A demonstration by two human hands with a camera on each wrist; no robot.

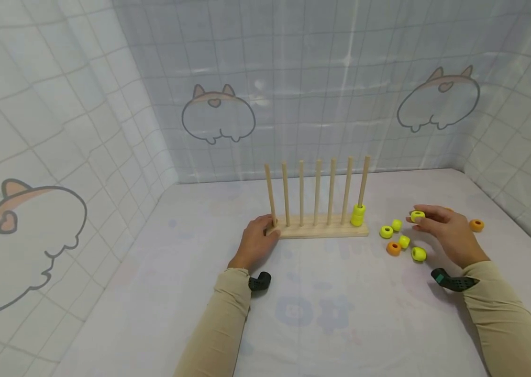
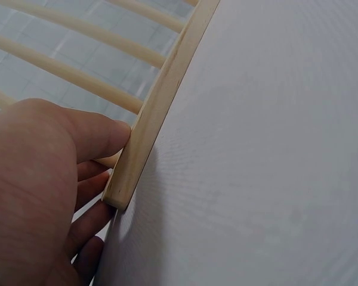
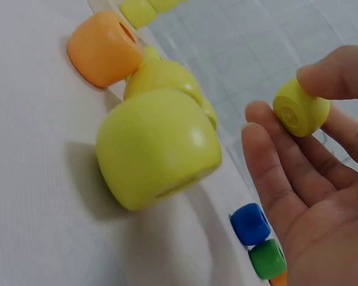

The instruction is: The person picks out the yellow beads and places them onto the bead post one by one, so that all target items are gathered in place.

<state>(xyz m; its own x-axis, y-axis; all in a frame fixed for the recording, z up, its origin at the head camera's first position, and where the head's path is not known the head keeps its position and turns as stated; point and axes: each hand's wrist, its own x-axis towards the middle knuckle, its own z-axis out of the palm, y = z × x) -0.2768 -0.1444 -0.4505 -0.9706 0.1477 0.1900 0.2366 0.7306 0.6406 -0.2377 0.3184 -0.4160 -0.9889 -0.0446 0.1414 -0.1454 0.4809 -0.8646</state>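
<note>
A wooden peg rack [image 1: 322, 231] with a row of upright pegs stands on the table. My left hand [image 1: 257, 243] holds the left end of its base. The left wrist view shows the thumb on the front edge of the base [image 2: 144, 128] and the other fingers behind it. Yellow beads [image 1: 357, 215] are stacked low on the rightmost peg. Right of the rack, my right hand [image 1: 449, 235] pinches a yellow bead [image 3: 299, 108] between thumb and fingers, raised off the table. Several loose yellow beads [image 1: 418, 254] and an orange bead [image 1: 394, 248] lie just left of that hand.
Another orange bead [image 1: 476, 225] lies right of my right hand. The right wrist view also shows a blue bead [image 3: 250, 224] and a green bead [image 3: 267, 259], which the hand mostly hides in the head view. Tiled-pattern walls [image 1: 303, 120] enclose the white-covered table [image 1: 331, 324].
</note>
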